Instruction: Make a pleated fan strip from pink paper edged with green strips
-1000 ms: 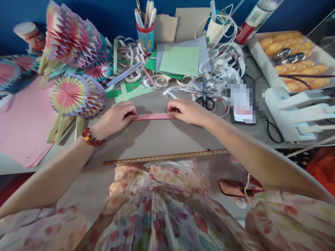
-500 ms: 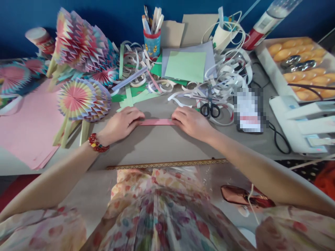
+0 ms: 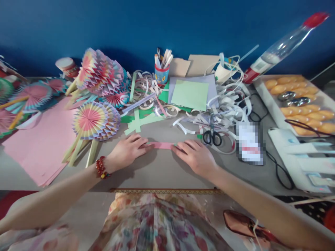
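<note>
A narrow pink paper strip lies across the grey table between my two hands, low on the surface. My left hand, with a red bead bracelet above its wrist, pinches the strip's left end. At the right end, the closed fingers of my right hand grip the paper. Only the middle of the strip shows; both ends are hidden under my fingers. Black-handled scissors rest just beyond my right hand. Pale green paper strips lie beyond my left hand.
Folded paper fans on sticks and pink sheets occupy the left. Curled paper scraps, a pen cup and green paper line the back. To the right are a blurred-out phone-like object, a white stapler-like device and a food tray.
The camera has tilted up, so the table sits lower in view and more wall shows. Both hands still hold the pink strip, and slightly less of it shows between them.
</note>
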The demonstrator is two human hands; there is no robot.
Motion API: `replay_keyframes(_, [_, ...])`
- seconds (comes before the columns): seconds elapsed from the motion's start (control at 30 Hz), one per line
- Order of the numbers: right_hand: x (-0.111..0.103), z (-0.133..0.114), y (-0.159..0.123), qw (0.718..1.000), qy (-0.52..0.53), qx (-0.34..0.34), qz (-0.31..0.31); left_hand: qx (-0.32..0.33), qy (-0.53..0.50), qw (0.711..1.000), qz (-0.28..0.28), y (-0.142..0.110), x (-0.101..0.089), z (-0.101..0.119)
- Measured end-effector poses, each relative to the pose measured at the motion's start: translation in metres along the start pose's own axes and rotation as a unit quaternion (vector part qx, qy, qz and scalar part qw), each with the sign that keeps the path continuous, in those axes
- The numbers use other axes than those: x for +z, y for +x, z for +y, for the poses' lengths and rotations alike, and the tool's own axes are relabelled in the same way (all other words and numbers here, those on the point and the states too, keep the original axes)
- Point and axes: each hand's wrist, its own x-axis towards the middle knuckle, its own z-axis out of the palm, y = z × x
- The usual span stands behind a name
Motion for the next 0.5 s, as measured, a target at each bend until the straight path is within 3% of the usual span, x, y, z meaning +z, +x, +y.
replay_keyframes(0.27, [0.000,-0.003,-0.025,0.991,0.079,0.104,-0.033,-0.092,-0.076,0.993,0.004,-0.025,0.002,0.011])
replay_keyframes(0.5, [-0.004,-0.008,-0.015,0.974,0.173,0.148,0.016,-0.114,-0.167,0.978,0.058,-0.021,-0.003,0.007])
